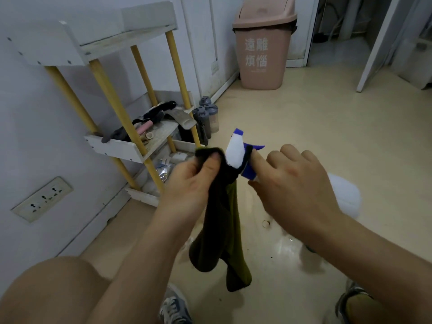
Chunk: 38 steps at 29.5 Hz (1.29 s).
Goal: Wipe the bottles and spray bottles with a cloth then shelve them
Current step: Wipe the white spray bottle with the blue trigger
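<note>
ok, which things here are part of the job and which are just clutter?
Job: spray bottle, cloth, left hand, right hand, shelf, grey bottles on the floor.
Lying about: pink bin, wall socket, oddments on the shelf.

Left of the left grip (194, 181) the shelf (117, 148) stands close; its yellow posts (117, 106) and the clutter (149, 120) on its middle tier (163, 134) narrow the way in. Beyond, grey bottles (207, 118) crowd the shelf's far corner. Right of the right grip (297, 183), floor (327, 127) lies open up to the bin (264, 73).
</note>
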Available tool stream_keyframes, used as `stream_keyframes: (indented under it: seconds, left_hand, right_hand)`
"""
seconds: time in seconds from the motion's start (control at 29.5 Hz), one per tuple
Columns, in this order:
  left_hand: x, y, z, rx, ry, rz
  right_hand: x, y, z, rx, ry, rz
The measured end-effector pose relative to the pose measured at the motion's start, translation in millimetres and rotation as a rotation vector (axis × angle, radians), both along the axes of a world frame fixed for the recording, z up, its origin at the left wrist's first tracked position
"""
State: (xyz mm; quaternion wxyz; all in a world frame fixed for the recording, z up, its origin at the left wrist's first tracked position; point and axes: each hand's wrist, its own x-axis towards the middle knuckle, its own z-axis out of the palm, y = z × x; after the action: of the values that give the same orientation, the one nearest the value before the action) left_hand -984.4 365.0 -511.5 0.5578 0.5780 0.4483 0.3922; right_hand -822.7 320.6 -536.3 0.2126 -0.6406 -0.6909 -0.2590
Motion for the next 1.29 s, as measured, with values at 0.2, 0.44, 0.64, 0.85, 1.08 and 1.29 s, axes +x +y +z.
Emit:
stream_keyframes:
  seconds: [0.2, 0.44, 0.64, 0.85, 1.08, 1.29]
  left_hand:
    - [10, 12, 8, 0.224, 0.373, 0.064]
    - [25, -8, -21, 0.487, 0.485, 0.338]
    - [26, -12, -42, 0.752, 0.657, 0.357]
    - [-3, 5, -12, 0.780, 0.717, 0.002]
    - [4, 1, -26, 1.180, 0.739, 0.117]
    - [-17, 2, -15, 1.225, 0.534, 0.084]
  right_hand:
    - [-18, -8, -3, 0.084, -0.076, 0.061]
    - [-14, 14, -7, 0.053, -0.001, 0.015]
    - [-16, 17, 3, -0.290, 0.394, 0.065]
    - [-9, 10, 40, -0.609, 0.380, 0.158]
    - [-16, 11, 20, -0.726, 0.782, 0.256]
    - [-2, 13, 24, -0.875, 0.863, 0.251]
